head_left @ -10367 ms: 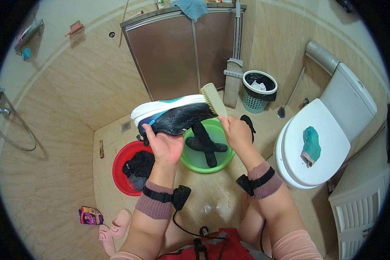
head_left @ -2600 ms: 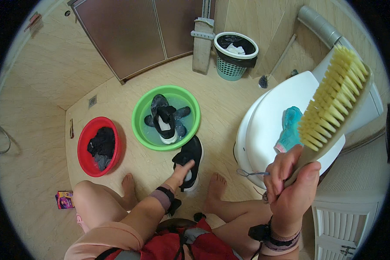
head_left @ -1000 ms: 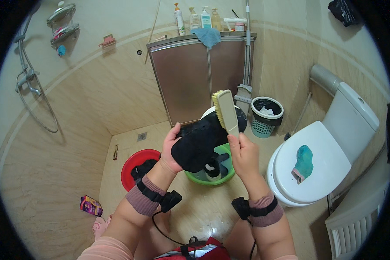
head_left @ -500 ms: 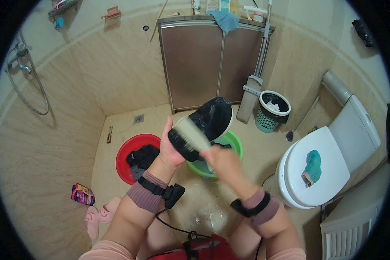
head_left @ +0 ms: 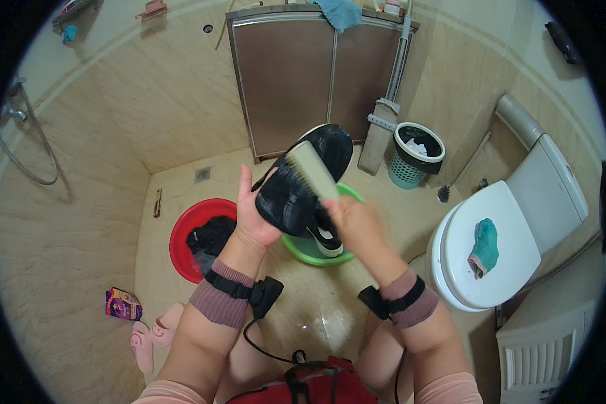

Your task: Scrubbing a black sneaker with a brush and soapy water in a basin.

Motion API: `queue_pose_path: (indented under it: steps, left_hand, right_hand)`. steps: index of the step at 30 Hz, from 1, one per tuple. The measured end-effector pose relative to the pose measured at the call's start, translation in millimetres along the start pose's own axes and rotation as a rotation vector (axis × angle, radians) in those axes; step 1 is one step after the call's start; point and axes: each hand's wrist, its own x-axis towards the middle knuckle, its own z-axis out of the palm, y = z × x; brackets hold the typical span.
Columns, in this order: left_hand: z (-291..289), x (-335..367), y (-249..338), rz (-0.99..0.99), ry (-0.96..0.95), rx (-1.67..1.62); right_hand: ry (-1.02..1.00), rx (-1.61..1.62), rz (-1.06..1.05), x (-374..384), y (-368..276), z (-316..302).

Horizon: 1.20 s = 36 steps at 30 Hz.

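The black fabric shoe with a pale sole edge [head_left: 284, 205], on the floor beside the round green plastic basin [head_left: 308, 258] under three seconds ago, is now lifted into the air above that basin. The left hand [head_left: 254, 219] is clamped on its near left side, thumb upright, the other fingers mostly hidden. The right hand [head_left: 355, 221], slightly blurred, closes firmly round the handle of the flat cream scrubbing brush with yellowish bristles [head_left: 312, 167].

Half a second ago the brush lay across the shoe's near end; now it is over the middle, bristles apparently against the fabric. Whitish streaks show on the upper, so I judge that brushing is underway and working along the shoe. A second black shoe with a white sole [head_left: 328, 239] sits in the green basin; the round red basin holding dark cloth [head_left: 179, 246] stands left of it.
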Motion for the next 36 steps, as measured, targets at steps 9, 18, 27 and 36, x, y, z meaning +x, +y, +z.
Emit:
queue_pose_path:
  steps: [9, 18, 27, 36]
  left_hand:
    - [-4.4, -0.1, -2.8, 0.037, -0.027, -0.001]
    - [-0.1, -0.3, -6.3, 0.052, 0.2, 0.088]
    - [-2.4, -1.2, -7.0, 0.013, 0.14, 0.094]
    - [-9.6, -1.1, -2.1, 0.028, 0.198, 0.124]
  right_hand:
    - [0.067, 0.04, -0.093, -6.3, 7.3, 9.8]
    - [0.083, -0.006, -0.061, 1.4, 10.9, 13.3]
    - [0.062, -0.075, -0.17, -2.9, 1.5, 17.9]
    - [-0.019, -0.021, -0.233, -21.7, -16.4, 32.2]
